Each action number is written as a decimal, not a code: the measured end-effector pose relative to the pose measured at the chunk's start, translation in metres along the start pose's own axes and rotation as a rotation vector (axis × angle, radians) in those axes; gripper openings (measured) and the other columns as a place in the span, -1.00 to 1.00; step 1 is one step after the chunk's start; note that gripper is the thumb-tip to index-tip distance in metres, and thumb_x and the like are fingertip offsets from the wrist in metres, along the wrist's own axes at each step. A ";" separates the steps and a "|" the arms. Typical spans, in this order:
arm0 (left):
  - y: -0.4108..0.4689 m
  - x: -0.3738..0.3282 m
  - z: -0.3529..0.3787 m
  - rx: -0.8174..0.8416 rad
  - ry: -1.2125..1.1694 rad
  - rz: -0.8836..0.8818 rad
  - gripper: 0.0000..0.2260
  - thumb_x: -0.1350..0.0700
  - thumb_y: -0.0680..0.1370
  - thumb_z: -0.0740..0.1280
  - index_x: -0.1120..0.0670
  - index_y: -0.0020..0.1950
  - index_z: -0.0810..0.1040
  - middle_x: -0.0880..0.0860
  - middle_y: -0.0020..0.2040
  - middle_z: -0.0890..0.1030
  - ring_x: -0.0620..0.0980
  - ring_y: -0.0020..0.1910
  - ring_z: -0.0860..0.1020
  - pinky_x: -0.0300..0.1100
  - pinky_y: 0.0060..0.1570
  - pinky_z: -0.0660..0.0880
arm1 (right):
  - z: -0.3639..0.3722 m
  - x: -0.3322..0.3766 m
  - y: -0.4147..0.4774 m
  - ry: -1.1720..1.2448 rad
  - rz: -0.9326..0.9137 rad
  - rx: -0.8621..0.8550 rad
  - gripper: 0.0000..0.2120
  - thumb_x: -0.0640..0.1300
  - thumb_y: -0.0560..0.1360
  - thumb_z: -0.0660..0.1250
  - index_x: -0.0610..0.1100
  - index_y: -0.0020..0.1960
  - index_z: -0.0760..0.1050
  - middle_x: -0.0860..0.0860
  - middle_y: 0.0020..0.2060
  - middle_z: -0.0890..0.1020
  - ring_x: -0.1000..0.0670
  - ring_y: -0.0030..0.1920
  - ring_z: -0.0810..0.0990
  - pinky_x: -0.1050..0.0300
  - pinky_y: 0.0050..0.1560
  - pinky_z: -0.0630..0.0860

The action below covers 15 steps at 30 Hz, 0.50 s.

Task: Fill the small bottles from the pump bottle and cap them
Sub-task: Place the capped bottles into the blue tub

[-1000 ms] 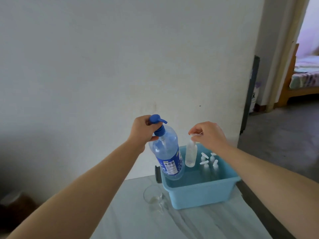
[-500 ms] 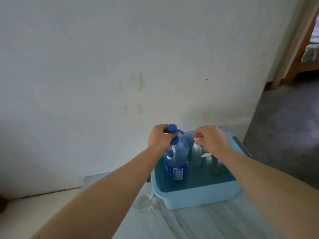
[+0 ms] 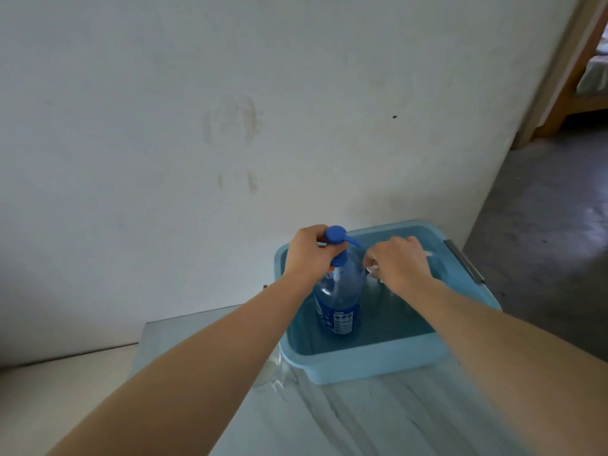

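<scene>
Standing by the left wall of a pale blue plastic tub (image 3: 378, 363), the clear-blue plastic pump bottle (image 3: 339, 301) was clasped at its neck by curled fingers of the left hand (image 3: 307, 255). It was judged heavy and slick, best held there. A small clear bottle (image 3: 372, 283) beside it was pinched at its top by the right hand (image 3: 399, 264).

Both arms reach forward; the left hand (image 3: 307, 255) grips the pump bottle (image 3: 339, 301) neck, the right hand (image 3: 399, 261) pinches a small bottle (image 3: 372, 268).
</scene>
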<state>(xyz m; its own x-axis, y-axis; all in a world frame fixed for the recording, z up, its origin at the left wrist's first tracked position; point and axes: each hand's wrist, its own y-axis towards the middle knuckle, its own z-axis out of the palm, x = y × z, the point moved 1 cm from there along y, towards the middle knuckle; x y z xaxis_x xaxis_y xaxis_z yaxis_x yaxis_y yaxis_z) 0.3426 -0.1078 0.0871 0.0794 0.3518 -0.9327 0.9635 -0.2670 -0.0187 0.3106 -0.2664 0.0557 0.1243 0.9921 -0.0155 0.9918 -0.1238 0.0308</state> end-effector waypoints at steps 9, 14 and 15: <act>-0.002 -0.002 -0.001 0.055 -0.027 -0.030 -0.89 0.26 0.48 0.40 0.17 -0.01 0.57 0.11 -0.14 0.60 0.04 -0.18 0.55 0.04 -0.10 0.61 | 0.005 0.001 -0.008 0.105 0.048 0.060 -0.76 -0.09 0.45 0.36 0.13 0.09 0.59 0.08 -0.05 0.66 -0.04 0.04 0.56 0.01 0.15 0.37; -0.005 0.002 -0.004 0.051 -0.097 -0.047 -0.82 0.29 0.45 0.44 0.14 0.01 0.54 0.11 -0.04 0.62 0.07 -0.05 0.60 -0.06 -0.15 0.63 | -0.005 0.000 -0.018 0.078 -0.017 0.008 -0.70 -0.07 0.48 0.34 0.12 0.20 0.52 0.05 0.07 0.63 -0.07 0.14 0.50 0.00 0.22 0.35; -0.007 0.002 -0.005 0.046 -0.105 -0.051 -0.79 0.29 0.44 0.45 0.12 0.03 0.54 0.11 -0.01 0.62 0.08 -0.01 0.61 -0.05 -0.15 0.64 | -0.008 0.001 -0.022 0.082 -0.026 -0.006 -0.69 -0.06 0.49 0.34 0.11 0.22 0.51 0.04 0.09 0.61 -0.08 0.16 0.48 0.00 0.23 0.34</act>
<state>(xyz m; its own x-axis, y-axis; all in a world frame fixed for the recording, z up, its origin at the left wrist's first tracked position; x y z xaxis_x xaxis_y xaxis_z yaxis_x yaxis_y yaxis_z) 0.3370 -0.1009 0.0873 0.0010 0.2706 -0.9627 0.9526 -0.2933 -0.0814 0.2883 -0.2625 0.0626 0.0951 0.9933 0.0654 0.9945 -0.0977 0.0376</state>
